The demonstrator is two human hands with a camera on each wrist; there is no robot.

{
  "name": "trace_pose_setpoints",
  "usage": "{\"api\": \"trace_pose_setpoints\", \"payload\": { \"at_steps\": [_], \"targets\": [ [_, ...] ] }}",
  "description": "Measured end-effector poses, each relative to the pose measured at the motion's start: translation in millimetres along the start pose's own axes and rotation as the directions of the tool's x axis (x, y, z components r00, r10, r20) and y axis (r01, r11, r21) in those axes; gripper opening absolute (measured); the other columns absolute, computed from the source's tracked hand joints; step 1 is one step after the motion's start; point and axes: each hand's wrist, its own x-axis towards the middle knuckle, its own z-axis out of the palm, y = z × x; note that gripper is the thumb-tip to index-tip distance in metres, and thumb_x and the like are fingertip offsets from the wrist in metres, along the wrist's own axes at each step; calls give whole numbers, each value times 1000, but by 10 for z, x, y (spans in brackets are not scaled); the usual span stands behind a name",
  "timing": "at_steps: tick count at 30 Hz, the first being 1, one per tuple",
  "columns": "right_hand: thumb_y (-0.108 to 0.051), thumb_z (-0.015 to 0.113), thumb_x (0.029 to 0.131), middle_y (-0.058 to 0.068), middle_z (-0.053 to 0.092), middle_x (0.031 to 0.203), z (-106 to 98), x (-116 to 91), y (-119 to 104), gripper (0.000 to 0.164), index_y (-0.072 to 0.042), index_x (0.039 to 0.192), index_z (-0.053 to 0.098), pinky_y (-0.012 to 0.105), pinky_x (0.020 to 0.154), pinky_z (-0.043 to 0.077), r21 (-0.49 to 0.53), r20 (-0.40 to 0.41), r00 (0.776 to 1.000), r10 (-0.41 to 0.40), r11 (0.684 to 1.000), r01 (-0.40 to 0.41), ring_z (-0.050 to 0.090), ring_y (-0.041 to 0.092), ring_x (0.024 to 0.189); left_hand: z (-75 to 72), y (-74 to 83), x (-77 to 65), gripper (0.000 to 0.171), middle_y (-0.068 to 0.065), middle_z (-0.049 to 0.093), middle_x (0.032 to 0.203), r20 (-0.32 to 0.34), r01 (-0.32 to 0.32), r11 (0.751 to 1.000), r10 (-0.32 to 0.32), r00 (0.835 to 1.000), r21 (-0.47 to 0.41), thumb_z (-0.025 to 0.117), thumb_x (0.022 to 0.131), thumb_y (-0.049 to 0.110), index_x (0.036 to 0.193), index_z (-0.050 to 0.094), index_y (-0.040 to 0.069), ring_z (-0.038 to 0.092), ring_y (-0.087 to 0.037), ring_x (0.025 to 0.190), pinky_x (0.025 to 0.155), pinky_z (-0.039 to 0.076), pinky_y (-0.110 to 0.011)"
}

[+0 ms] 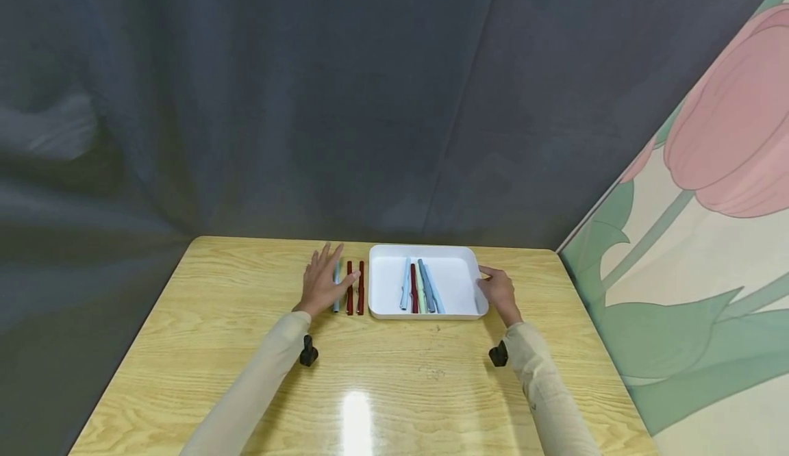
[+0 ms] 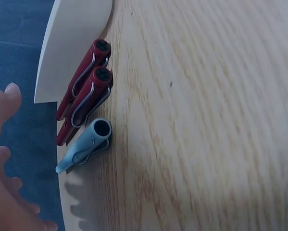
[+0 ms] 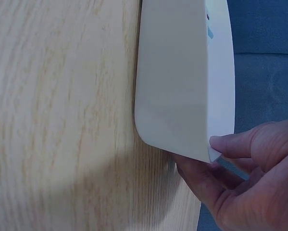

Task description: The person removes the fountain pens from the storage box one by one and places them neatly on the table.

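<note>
Head view: left hand [image 1: 320, 285] spread wide, holding nothing, over the light blue pen [image 1: 335, 305] on the table [image 1: 425, 387]; thumb reaches across toward two dark red pens [image 1: 360, 292], which lie side by side just left of the white tray [image 1: 457, 288]. Tray holds five more pens [image 1: 414, 288]: two light blue, one dark red, one pale green, one grey-blue, bunched around its middle. Right hand [image 1: 498, 290] pinches the tray's right end. Dark cloth [image 1: 370, 114] behind, tulip-print wall [image 1: 653, 305] at right.

Left wrist view: the three loose pens lie on the table, clips showing, red pair nearer the tray. Left hand's fingers spread, apart from the pens.

Right wrist view: right thumb on the tray rim, fingers against the outside, near the corner.
</note>
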Motion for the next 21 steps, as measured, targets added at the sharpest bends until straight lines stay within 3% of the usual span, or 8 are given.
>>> {"api": "trace_pose_setpoints", "payload": {
  "at_steps": [9,21],
  "targets": [
    [-5,60,102,31,69,124,10,7,6,43,1,145,59,25,59,46,-19,-7,1000,0,1000,0,70,40,99,45,34,-3,78,-22,20,172,-3,-16,999,16,1000,-42,66,102,41,166,31,13,14,-52,157,123,11,-74],
    [-4,61,102,31,68,125,4,5,-33,42,3,143,59,26,62,48,-18,-7,1000,-1,1000,1,70,39,99,134,165,34,68,-22,27,170,17,-72,991,74,997,-115,64,105,28,163,36,7,23,-48,156,122,19,-73]
  ]
}}
